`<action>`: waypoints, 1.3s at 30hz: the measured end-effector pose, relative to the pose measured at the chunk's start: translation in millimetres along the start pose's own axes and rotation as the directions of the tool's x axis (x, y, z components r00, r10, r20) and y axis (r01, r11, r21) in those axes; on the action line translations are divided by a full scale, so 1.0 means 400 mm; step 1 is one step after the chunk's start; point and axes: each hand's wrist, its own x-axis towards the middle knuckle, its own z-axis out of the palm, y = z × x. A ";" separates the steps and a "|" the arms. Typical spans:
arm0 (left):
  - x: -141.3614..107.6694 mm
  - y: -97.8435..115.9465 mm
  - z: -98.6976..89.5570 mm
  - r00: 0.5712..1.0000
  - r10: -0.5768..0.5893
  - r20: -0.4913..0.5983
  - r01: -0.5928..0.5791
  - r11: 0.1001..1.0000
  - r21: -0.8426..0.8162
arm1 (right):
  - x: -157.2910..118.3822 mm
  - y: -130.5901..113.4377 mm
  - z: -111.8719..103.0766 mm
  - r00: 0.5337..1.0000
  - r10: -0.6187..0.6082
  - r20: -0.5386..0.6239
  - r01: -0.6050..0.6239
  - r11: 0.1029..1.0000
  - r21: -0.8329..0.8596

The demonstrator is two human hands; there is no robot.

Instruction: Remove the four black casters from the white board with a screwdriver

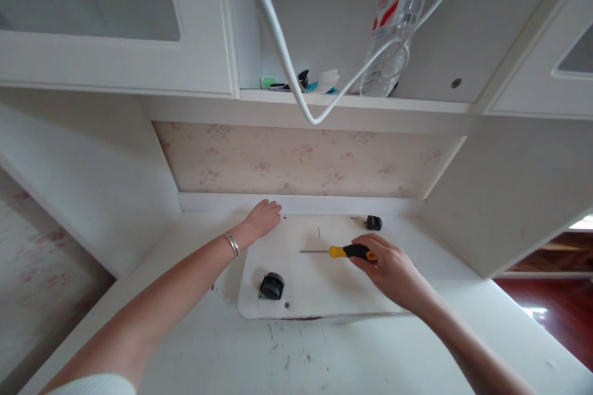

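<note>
- Screwdriver (340,251), yellow and black, lies level in the right hand (382,262) above the white board (319,290); its shaft points left, and whether the tip touches the board is hard to tell.
- Right hand: fingers closed around the rear of the handle, covering part of the grip.
- Left hand (265,218): fingers loosely curled at the board's far left corner, back of the hand to the camera. The fingertips are partly hidden, so I cannot tell whether they pinch anything. The hand and wrist hide that corner.
- 2 black casters (272,286) show on the board: 1 near its front left, 1 near its far edge on the right. The right hand and forearm cover the board's front right part, so anything there is out of sight.
- 1 thin dark mark or piece (319,232) on the board, beyond the shaft, is too small to identify.
- Board lies flat on the white surface (222,352); dark specks (296,355) in front of it are unclear.
- Overhead, a white cable (282,43) hangs across the view, cut off at the top, passing in front of a clear bottle (396,31) whose top is also cut off.
- Small items (303,80) on the shelf (417,102) are partly hidden behind the cable.
</note>
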 end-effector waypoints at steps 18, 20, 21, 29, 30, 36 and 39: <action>-0.481 -0.021 0.166 0.794 -0.600 0.092 0.578 0.701 -0.417 | 0.261 -0.162 0.190 0.956 0.269 -0.115 0.004 0.382 0.924; -0.486 -0.029 0.189 0.769 -0.629 0.115 0.610 0.669 -0.425 | 0.302 -0.210 0.208 0.968 0.194 -0.159 0.065 0.419 0.906; -0.485 -0.033 0.197 0.758 -0.640 0.124 0.622 0.652 -0.433 | 0.321 -0.231 0.217 0.971 0.153 -0.185 0.100 0.446 0.890; -0.471 -0.007 0.207 0.670 -0.731 0.130 0.632 0.470 -0.616 | 0.403 -0.332 0.271 0.949 -0.168 -0.267 0.308 0.674 0.672; -0.471 0.006 0.202 0.660 -0.740 0.131 0.619 0.437 -0.652 | 0.407 -0.337 0.274 0.949 -0.176 -0.261 0.308 0.693 0.652; -0.479 0.142 0.172 0.604 -0.756 0.252 0.518 0.132 -0.845 | 0.440 -0.347 0.301 0.943 -0.194 -0.270 0.323 0.727 0.606; -0.486 0.215 0.167 0.601 -0.736 0.313 0.441 -0.020 -0.897 | 0.461 -0.351 0.322 0.938 -0.202 -0.282 0.337 0.725 0.600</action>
